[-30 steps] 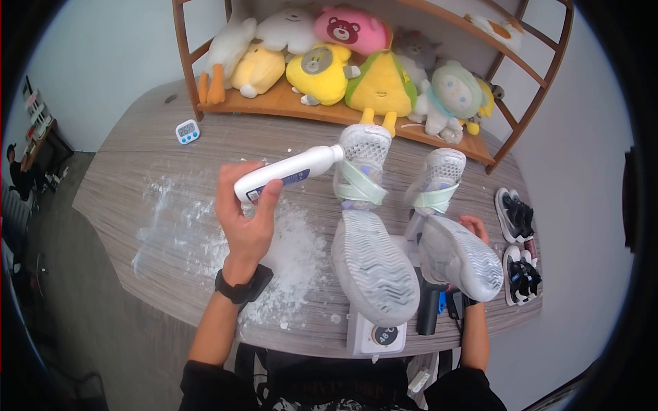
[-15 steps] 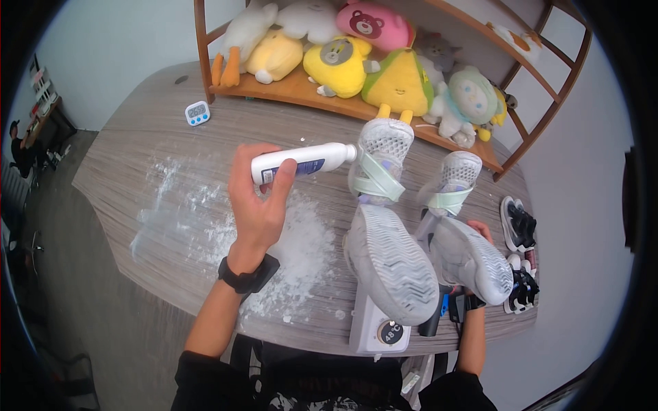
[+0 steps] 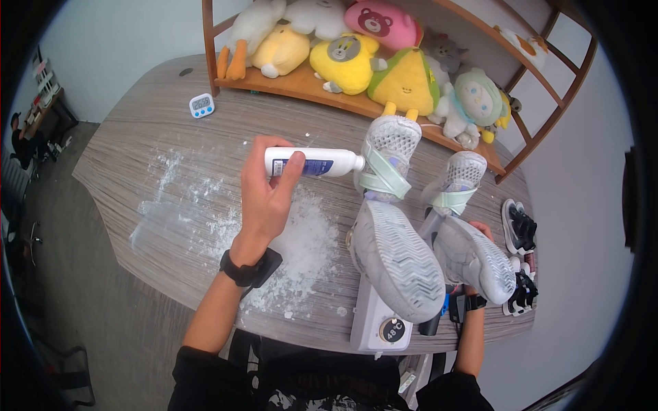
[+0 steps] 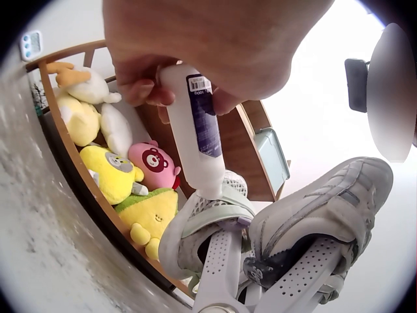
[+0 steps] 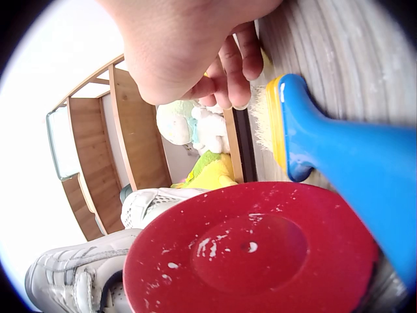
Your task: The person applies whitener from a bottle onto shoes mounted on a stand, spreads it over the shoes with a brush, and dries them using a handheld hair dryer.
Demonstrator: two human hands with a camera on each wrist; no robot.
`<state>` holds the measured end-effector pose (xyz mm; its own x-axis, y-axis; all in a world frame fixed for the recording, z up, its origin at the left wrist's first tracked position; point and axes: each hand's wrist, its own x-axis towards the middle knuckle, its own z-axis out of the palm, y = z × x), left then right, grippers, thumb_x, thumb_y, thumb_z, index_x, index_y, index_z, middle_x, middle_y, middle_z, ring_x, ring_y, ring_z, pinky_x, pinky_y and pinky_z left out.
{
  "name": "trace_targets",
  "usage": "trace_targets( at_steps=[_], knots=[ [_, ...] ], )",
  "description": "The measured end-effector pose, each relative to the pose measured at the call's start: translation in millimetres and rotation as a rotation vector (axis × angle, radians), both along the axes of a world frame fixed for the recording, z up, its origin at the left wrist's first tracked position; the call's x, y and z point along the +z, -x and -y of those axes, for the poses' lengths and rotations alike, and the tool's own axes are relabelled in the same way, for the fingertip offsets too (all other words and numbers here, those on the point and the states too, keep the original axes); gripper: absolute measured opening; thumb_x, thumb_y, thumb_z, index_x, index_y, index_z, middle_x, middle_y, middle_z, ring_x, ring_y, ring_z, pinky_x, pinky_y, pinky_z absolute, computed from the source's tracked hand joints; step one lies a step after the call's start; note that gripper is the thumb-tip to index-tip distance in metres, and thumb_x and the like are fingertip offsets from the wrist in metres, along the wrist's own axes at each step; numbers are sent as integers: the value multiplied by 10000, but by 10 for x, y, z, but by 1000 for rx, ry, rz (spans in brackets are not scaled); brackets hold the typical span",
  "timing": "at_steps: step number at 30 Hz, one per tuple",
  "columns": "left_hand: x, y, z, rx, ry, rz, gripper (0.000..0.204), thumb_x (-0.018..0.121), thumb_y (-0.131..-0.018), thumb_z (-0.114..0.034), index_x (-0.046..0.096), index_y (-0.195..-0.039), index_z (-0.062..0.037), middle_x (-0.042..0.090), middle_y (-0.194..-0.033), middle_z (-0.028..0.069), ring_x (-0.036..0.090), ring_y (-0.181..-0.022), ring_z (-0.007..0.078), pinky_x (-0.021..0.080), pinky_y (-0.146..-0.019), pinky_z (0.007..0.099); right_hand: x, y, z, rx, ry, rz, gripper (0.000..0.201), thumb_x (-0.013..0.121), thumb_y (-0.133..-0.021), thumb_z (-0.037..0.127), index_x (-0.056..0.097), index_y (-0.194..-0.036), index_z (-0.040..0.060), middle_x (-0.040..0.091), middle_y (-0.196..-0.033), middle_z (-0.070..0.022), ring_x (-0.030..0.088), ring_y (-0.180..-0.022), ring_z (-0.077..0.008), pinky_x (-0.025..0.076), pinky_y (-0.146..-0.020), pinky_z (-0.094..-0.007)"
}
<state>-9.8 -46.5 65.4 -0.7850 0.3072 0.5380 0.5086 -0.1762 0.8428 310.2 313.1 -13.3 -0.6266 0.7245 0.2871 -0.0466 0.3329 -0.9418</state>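
Note:
My left hand (image 3: 269, 198) grips a white bottle (image 3: 315, 163) with a blue label, held sideways, its nozzle at the tongue of a white shoe (image 3: 391, 171) with a pale green strap. In the left wrist view the bottle (image 4: 193, 130) points at that shoe's strap. Several shoes sit on a white rack, soles (image 3: 401, 260) toward me. My right hand (image 5: 195, 52) hangs with loosely curled fingers, holding nothing, near a blue brush (image 5: 352, 147) and a red dish (image 5: 251, 251); in the head view the shoes mostly hide it.
White powder (image 3: 301, 240) is spread over the wooden table (image 3: 137, 164). A timer (image 3: 202, 105) stands at the back left, and a shelf (image 3: 295, 85) of plush toys behind. Black-and-white shoes (image 3: 519, 226) stand at the right. The rack's base (image 3: 373, 322) has a round display. A person sits far left.
The head view has shifted, so table and shoes sit differently in the frame. My left hand keeps the bottle at the same shoe, now held more level. The right hand shows little change.

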Motion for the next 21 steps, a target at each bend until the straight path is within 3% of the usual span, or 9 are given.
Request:
trace_targets(
  at_steps=[7,13,21],
  knots=[
    [-7,1,-5,-10,2,6,288,664,-1007,-306,584,-1084,-40,593,-897,35,531,-747,78,430,-595,233,-24,-23,-40,13,-26,25,282,563,-969,168,576,-1204,13,622,-1138,-78,616,-1070,-172,512,-992,-311],
    [-84,74,13,54,27,42,299,653,-1009,-329,587,-1012,-38,586,-782,31,522,-711,91,416,-600,268,-9,-15,-38,10,-28,38,284,553,-964,168,577,-1200,13,628,-1146,-84,620,-1087,-179,507,-1009,-320],
    [-116,134,28,41,121,120,309,659,-983,-319,569,-932,-28,588,-742,73,522,-694,145,427,-652,331,13,3,6,19,-26,28,288,541,-970,172,575,-1206,11,632,-1156,-89,621,-1098,-182,505,-1018,-325]
  ],
)
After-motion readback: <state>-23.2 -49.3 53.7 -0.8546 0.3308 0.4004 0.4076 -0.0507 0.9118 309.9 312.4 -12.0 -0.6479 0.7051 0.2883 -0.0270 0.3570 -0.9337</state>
